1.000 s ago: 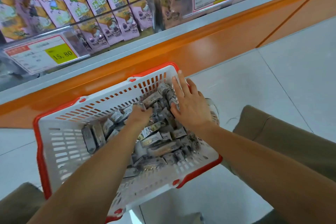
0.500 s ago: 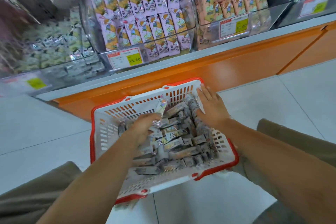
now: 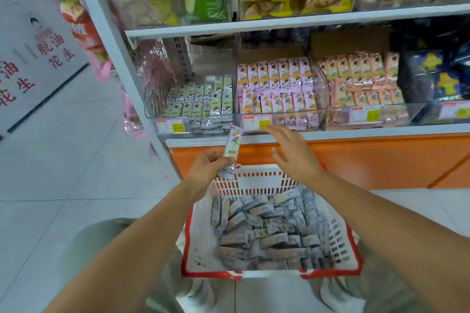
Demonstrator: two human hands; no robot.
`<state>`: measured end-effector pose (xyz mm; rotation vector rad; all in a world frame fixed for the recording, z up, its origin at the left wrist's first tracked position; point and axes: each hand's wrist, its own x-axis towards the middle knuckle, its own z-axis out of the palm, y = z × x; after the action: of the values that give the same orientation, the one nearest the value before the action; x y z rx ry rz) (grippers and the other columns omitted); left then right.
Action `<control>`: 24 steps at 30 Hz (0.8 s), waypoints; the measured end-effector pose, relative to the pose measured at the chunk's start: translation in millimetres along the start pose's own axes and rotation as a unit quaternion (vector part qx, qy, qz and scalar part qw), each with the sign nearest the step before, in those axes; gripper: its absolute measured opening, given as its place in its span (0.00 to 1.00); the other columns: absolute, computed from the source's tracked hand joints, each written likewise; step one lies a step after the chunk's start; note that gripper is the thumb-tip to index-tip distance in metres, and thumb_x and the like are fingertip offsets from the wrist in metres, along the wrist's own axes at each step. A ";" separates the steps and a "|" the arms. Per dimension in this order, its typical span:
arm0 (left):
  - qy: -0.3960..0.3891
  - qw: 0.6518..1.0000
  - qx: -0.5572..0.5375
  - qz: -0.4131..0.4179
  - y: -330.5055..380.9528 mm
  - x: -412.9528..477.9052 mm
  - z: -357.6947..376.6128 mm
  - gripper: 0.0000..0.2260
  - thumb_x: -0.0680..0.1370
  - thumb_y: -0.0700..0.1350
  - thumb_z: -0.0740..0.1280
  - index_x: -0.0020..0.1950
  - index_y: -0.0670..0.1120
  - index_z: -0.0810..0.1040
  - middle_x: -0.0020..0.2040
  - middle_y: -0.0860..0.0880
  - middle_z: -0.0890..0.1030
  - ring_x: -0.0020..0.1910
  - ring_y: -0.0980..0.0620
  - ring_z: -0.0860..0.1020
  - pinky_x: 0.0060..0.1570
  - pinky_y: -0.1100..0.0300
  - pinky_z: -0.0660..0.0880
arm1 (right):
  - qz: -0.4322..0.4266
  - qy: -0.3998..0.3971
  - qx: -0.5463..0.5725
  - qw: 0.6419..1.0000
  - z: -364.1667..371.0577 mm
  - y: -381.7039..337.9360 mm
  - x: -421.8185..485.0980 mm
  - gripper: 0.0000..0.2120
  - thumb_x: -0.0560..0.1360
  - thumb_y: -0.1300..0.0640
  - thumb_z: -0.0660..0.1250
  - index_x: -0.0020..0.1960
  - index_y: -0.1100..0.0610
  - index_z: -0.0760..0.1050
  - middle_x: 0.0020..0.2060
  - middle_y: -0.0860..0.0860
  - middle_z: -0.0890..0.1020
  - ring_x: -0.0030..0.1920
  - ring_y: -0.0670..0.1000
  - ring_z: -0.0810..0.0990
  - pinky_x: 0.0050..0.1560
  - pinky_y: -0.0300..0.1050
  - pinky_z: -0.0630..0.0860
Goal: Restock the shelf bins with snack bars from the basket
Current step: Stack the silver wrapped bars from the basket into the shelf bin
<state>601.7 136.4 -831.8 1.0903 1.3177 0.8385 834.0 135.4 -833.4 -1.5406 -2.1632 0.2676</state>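
Note:
A white basket with a red rim [image 3: 203,249] sits on the floor between my knees, holding several grey-wrapped snack bars [image 3: 269,231]. My left hand [image 3: 206,165] pinches one snack bar [image 3: 232,146] upright above the basket's far edge. That bar is just below the clear shelf bin [image 3: 193,124] that holds matching pale bars. My right hand [image 3: 292,152] hovers over the basket with its fingers spread and holds nothing. It is near the pink-bar bin [image 3: 277,99].
A white shelf post [image 3: 122,58] runs down the left of the bins. An orange base panel [image 3: 368,157] lies under the bottom shelf. More bins of peach bars [image 3: 363,84] and an upper shelf [image 3: 279,20] of snack bags stand beyond. A white sign [image 3: 33,53] leans at left.
Both hands have risen out of the basket toward the shelf. My left hand has lifted one bar up with it. My view has tilted up to the bins.

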 end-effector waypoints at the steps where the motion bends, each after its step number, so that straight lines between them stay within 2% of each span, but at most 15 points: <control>1: 0.017 1.000 -0.003 0.012 10.7 0.4 -7.8 0.09 0.73 0.40 0.73 0.52 0.45 0.80 0.51 0.41 0.83 0.46 0.44 0.81 0.50 0.50 0.77 | -0.005 0.002 0.002 1.000 -2.8 -6.3 6.7 0.23 0.81 0.60 0.58 0.76 0.54 0.62 0.73 0.51 0.66 0.72 0.52 0.63 0.73 0.52 0.61; 4: 0.070 0.996 -0.010 0.049 41.9 8.6 -30.4 0.07 0.74 0.40 0.73 0.50 0.44 0.81 0.46 0.45 0.84 0.47 0.45 0.82 0.56 0.49 0.77 | -0.024 0.025 0.023 0.999 -9.9 -21.0 30.3 0.24 0.80 0.61 0.60 0.75 0.54 0.62 0.72 0.51 0.67 0.72 0.52 0.65 0.72 0.54 0.62; 6: 0.107 0.992 -0.008 0.067 61.7 19.6 -43.0 0.11 0.74 0.42 0.74 0.54 0.41 0.81 0.49 0.43 0.84 0.51 0.45 0.82 0.59 0.48 0.76 | -0.024 0.039 0.033 0.998 -13.0 -27.0 49.0 0.24 0.80 0.61 0.60 0.75 0.54 0.63 0.72 0.51 0.67 0.71 0.52 0.65 0.72 0.55 0.63; 7: 0.123 0.990 0.000 0.073 72.4 24.5 -47.4 0.15 0.73 0.43 0.74 0.57 0.39 0.80 0.52 0.42 0.83 0.53 0.45 0.81 0.59 0.48 0.76 | -0.019 0.043 0.030 0.998 -13.8 -28.5 59.0 0.24 0.80 0.61 0.60 0.75 0.54 0.63 0.73 0.51 0.66 0.72 0.52 0.64 0.72 0.54 0.62; 9: 0.149 0.986 0.013 0.073 88.2 39.8 -55.3 0.20 0.74 0.45 0.74 0.62 0.37 0.76 0.56 0.44 0.80 0.55 0.46 0.79 0.53 0.53 0.75 | -0.010 0.044 0.017 0.999 -14.9 -30.4 79.4 0.25 0.80 0.59 0.60 0.76 0.53 0.60 0.75 0.51 0.63 0.74 0.52 0.62 0.73 0.53 0.60; 11: 0.157 0.985 0.024 0.065 98.4 60.8 -61.0 0.21 0.76 0.45 0.72 0.64 0.37 0.74 0.58 0.44 0.77 0.55 0.47 0.75 0.52 0.56 0.71 | -0.003 0.042 0.005 0.999 -14.0 -30.4 101.5 0.26 0.82 0.57 0.58 0.78 0.53 0.57 0.77 0.50 0.59 0.75 0.51 0.59 0.74 0.52 0.58; 14: 0.155 0.986 0.051 0.043 108.8 88.9 -65.3 0.22 0.77 0.45 0.71 0.66 0.35 0.73 0.68 0.43 0.73 0.66 0.42 0.72 0.65 0.49 0.70 | 0.010 0.026 -0.014 1.000 -8.3 -23.7 136.2 0.26 0.82 0.56 0.56 0.79 0.53 0.54 0.78 0.51 0.56 0.77 0.51 0.54 0.76 0.52 0.55; 15: 0.156 0.985 0.059 0.035 110.1 99.8 -66.9 0.23 0.77 0.46 0.71 0.67 0.35 0.72 0.69 0.43 0.72 0.67 0.41 0.71 0.66 0.48 0.69 | 0.015 0.024 -0.018 0.999 -5.8 -19.4 147.1 0.26 0.83 0.55 0.54 0.79 0.53 0.54 0.78 0.51 0.55 0.77 0.51 0.54 0.76 0.53 0.54; 17: 0.166 0.983 0.078 0.015 112.8 120.0 -69.7 0.24 0.76 0.48 0.72 0.67 0.38 0.73 0.68 0.42 0.73 0.65 0.39 0.73 0.64 0.47 0.71 | 0.028 0.028 -0.026 0.999 -1.6 -8.7 167.3 0.24 0.83 0.55 0.53 0.78 0.54 0.55 0.78 0.52 0.55 0.77 0.53 0.55 0.76 0.53 0.54; 20: 0.182 0.979 0.088 0.002 112.3 152.2 -73.6 0.21 0.73 0.50 0.75 0.62 0.43 0.75 0.64 0.40 0.76 0.57 0.38 0.77 0.59 0.44 0.75 | 0.041 0.028 -0.050 0.997 2.9 7.5 188.7 0.25 0.83 0.56 0.53 0.79 0.54 0.54 0.78 0.54 0.54 0.77 0.55 0.55 0.75 0.53 0.53; 24: 0.201 0.971 0.128 0.000 109.1 185.8 -72.6 0.20 0.76 0.49 0.72 0.63 0.41 0.76 0.66 0.41 0.76 0.63 0.39 0.74 0.58 0.51 0.72 | 0.044 0.013 -0.062 0.997 16.0 18.4 201.8 0.25 0.84 0.53 0.51 0.80 0.53 0.51 0.79 0.51 0.49 0.78 0.52 0.51 0.76 0.51 0.49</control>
<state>561.8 354.8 -782.9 1.1567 1.8041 0.9415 789.1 331.3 -802.7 -1.7002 -2.1304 0.1440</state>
